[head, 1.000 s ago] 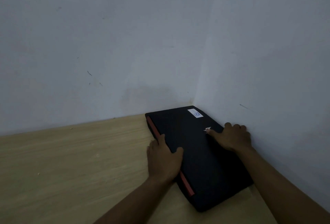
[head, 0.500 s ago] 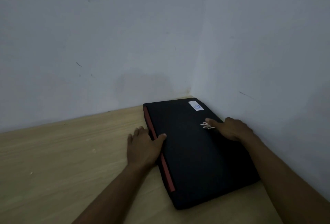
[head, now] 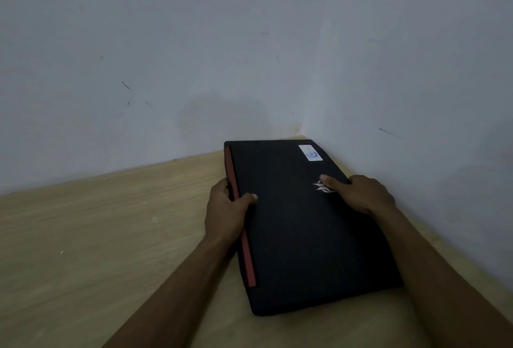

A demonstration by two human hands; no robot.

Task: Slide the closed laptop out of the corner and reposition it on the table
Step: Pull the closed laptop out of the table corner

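A closed black laptop [head: 299, 231] with a red strip along its left edge and a white sticker at its far right lies on the wooden table [head: 111, 236], close to the corner of two walls. My left hand [head: 226, 211] grips its left edge, thumb on the lid and fingers curled round the side. At the right edge my right hand [head: 361, 195] holds on, with the thumb on the lid by a silver logo and the fingers down the side next to the wall.
A grey-white back wall [head: 166, 70] and a right wall [head: 430, 97] meet just behind the laptop. A narrow strip of table shows between the laptop and the right wall. The wooden surface stretches out to the left.
My left hand has gone from resting flat on the lid to gripping the left edge. The laptop has shifted slightly away from the corner and the right wall.
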